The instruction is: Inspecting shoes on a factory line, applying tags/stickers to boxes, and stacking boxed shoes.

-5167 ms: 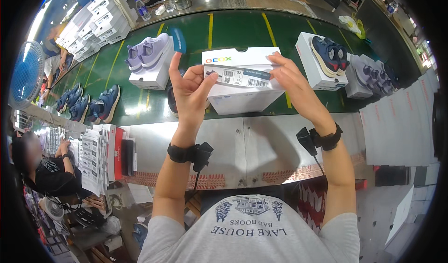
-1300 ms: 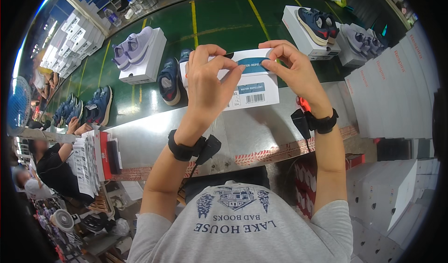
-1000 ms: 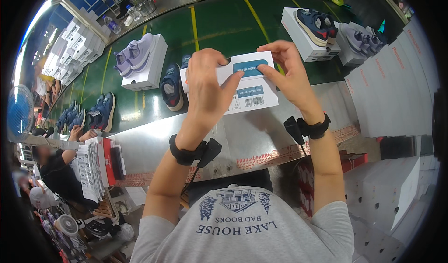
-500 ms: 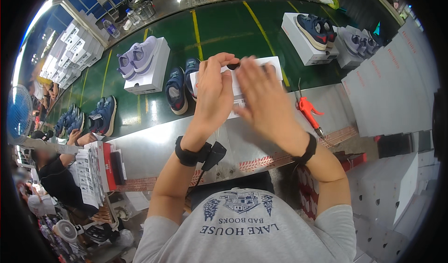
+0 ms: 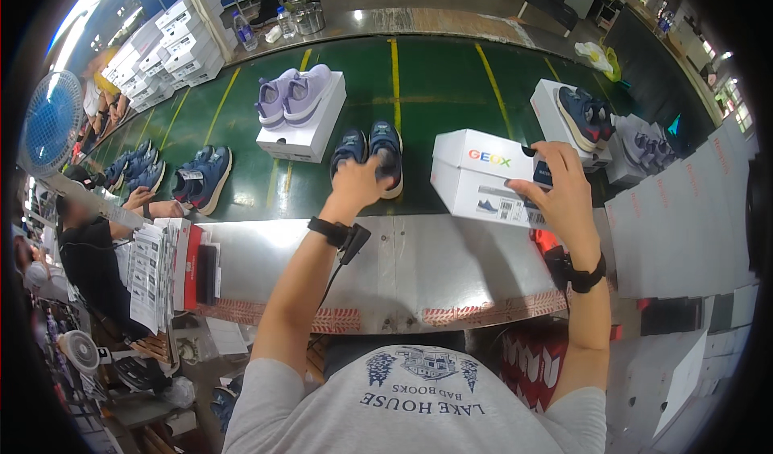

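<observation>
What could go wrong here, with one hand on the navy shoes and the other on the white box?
The left hand grips only one shoe of the navy pair, so the other may be left on the green belt. The right hand holds the white box by one end near the belt's edge; it could tip or slide off.

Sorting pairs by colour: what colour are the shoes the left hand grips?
Dark navy blue shoes under the left hand, head view.

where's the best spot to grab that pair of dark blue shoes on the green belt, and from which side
Probably at the heels, coming from the near edge of the green belt. The pair of dark blue shoes lies side by side, heels toward the person, so one hand can span both. The left hand is already there; the right hand holds the white shoebox.
</observation>
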